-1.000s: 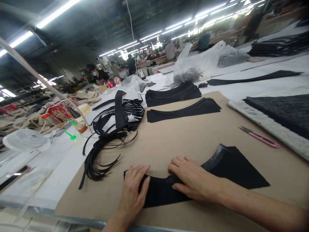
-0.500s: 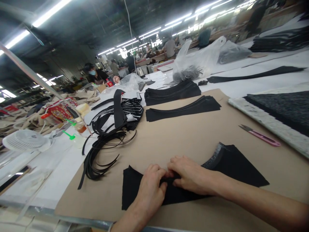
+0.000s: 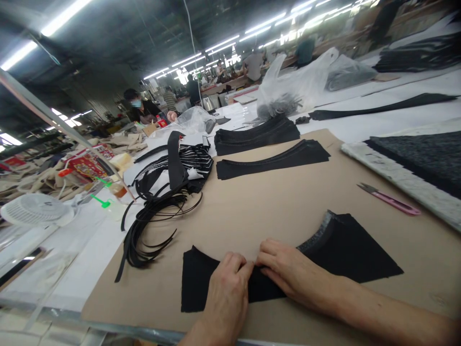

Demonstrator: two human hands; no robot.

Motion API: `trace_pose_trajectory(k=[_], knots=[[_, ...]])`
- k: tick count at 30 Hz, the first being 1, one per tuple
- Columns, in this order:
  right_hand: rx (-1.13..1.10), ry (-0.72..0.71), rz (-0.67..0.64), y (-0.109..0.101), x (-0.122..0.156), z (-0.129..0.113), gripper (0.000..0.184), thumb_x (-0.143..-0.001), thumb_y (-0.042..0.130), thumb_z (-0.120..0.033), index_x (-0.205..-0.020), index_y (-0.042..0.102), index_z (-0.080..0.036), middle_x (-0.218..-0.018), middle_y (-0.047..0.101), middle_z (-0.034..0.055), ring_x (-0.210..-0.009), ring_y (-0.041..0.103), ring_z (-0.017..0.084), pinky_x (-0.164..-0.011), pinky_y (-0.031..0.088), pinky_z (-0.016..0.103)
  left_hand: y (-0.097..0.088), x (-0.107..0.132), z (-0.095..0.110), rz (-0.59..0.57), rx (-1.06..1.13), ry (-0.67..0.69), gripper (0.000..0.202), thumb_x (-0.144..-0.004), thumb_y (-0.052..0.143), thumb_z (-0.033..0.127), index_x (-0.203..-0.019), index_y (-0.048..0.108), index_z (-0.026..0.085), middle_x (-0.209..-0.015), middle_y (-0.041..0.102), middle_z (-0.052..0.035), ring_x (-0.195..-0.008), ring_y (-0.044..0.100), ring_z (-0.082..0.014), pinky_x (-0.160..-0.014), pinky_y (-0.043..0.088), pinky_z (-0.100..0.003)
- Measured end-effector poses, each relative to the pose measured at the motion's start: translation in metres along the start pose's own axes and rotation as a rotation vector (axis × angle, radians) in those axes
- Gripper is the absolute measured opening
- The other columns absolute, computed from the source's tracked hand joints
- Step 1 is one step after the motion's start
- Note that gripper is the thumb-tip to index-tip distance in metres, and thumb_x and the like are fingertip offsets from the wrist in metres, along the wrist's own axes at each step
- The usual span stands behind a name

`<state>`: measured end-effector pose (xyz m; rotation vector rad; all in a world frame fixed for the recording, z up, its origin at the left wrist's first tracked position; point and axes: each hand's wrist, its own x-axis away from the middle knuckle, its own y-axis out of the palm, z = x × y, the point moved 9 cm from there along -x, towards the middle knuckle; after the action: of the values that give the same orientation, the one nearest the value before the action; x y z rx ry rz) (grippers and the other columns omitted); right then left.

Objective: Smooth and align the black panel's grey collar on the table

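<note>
A black fabric piece point(image 3: 355, 247) with a curved upper edge lies flat on the brown board point(image 3: 281, 206). Along the right part of that curve runs a greyish strip point(image 3: 317, 235). My left hand point(image 3: 230, 283) is closed on the curved edge near its middle, fingers bent and pressed together. Just to the right, my right hand point(image 3: 284, 264) pinches the same edge, its fingertips close to those of the left. What lies right under the fingertips is hidden.
Pink-handled thread snips point(image 3: 394, 202) lie at the right. Behind are stacked black pieces point(image 3: 270, 161) and, to the left, a bundle of black strips point(image 3: 144, 240). A white board with dark fabric point(image 3: 425, 158) borders the right. A masked person point(image 3: 142, 108) is farther back.
My left hand has closed more tightly on the edge, its thumb now tucked out of sight. My right hand has shifted slightly right and down. The fabric piece has hardly moved.
</note>
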<state>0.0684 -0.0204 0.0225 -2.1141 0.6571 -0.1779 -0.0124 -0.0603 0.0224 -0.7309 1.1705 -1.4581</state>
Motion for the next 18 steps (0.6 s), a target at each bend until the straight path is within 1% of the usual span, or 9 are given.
trace_pose_trajectory(k=[3,5,7,9,11,13,16,18], knots=[[0.121,-0.070,0.050,0.004,0.005,-0.004,0.018,-0.092,0.044,-0.009,-0.087,0.060,-0.016,-0.088,0.057,0.0056,-0.083,0.050,0.019,-0.076,0.042,0.031,0.002,0.012,0.011,0.129,-0.145,0.161,0.030,-0.091,0.038,0.007,-0.108,0.062,0.012,-0.089,0.063,-0.0081,-0.082,0.059,-0.0206,-0.074,0.054,-0.034],[0.201,-0.114,0.066,0.007,0.009,-0.007,0.019,-0.090,0.044,-0.006,-0.090,0.060,-0.015,-0.088,0.057,0.0061,-0.081,0.049,0.019,-0.077,0.043,0.032,0.004,0.023,0.018,0.223,-0.232,0.245,0.036,-0.090,0.035,0.007,-0.117,0.059,0.009,-0.095,0.065,-0.0105,-0.088,0.061,-0.0212,-0.080,0.054,-0.033],[0.269,-0.158,0.071,0.011,0.014,-0.009,0.022,-0.087,0.044,-0.002,-0.095,0.060,-0.015,-0.090,0.056,0.0065,-0.082,0.048,0.019,-0.080,0.043,0.034,0.003,0.033,0.020,0.316,-0.285,0.262,0.043,-0.088,0.031,0.004,-0.122,0.057,0.008,-0.106,0.066,-0.0121,-0.099,0.061,-0.0221,-0.087,0.053,-0.033],[0.332,-0.201,0.069,0.016,0.018,-0.011,0.026,-0.084,0.044,0.001,-0.099,0.059,-0.014,-0.093,0.056,0.0071,-0.084,0.049,0.021,-0.082,0.043,0.037,0.003,0.042,0.021,0.368,-0.324,0.258,0.048,-0.084,0.030,0.002,-0.125,0.055,0.007,-0.116,0.065,-0.0126,-0.110,0.058,-0.0227,-0.092,0.050,-0.033],[0.387,-0.233,0.059,0.020,0.021,-0.013,0.029,-0.083,0.044,0.001,-0.103,0.058,-0.013,-0.095,0.057,0.0079,-0.086,0.049,0.022,-0.084,0.043,0.040,0.002,0.047,0.023,0.371,-0.358,0.274,0.051,-0.081,0.032,0.003,-0.127,0.054,0.006,-0.122,0.063,-0.0116,-0.117,0.055,-0.0216,-0.094,0.049,-0.032],[0.404,-0.235,0.038,0.021,0.022,-0.014,0.030,-0.082,0.043,0.001,-0.104,0.057,-0.013,-0.096,0.057,0.0083,-0.087,0.050,0.023,-0.085,0.043,0.041,0.002,0.048,0.023,0.330,-0.364,0.298,0.054,-0.079,0.035,0.005,-0.130,0.051,0.007,-0.127,0.062,-0.0097,-0.122,0.053,-0.0202,-0.096,0.047,-0.031],[0.302,-0.133,-0.012,0.014,0.018,-0.010,0.026,-0.085,0.044,-0.001,-0.102,0.057,-0.016,-0.097,0.058,0.0070,-0.089,0.053,0.022,-0.086,0.044,0.039,-0.001,0.047,0.014,0.245,-0.289,0.301,0.056,-0.077,0.037,0.005,-0.131,0.050,0.011,-0.129,0.060,-0.0070,-0.122,0.052,-0.0189,-0.102,0.042,-0.035],[0.193,-0.029,-0.032,0.002,0.015,-0.005,0.024,-0.087,0.048,-0.008,-0.109,0.055,-0.017,-0.105,0.059,0.0083,-0.096,0.054,0.023,-0.089,0.043,0.038,-0.005,0.047,0.007,0.189,-0.219,0.306,0.055,-0.079,0.037,0.004,-0.132,0.048,0.014,-0.129,0.061,-0.0061,-0.121,0.053,-0.0182,-0.105,0.038,-0.038]])
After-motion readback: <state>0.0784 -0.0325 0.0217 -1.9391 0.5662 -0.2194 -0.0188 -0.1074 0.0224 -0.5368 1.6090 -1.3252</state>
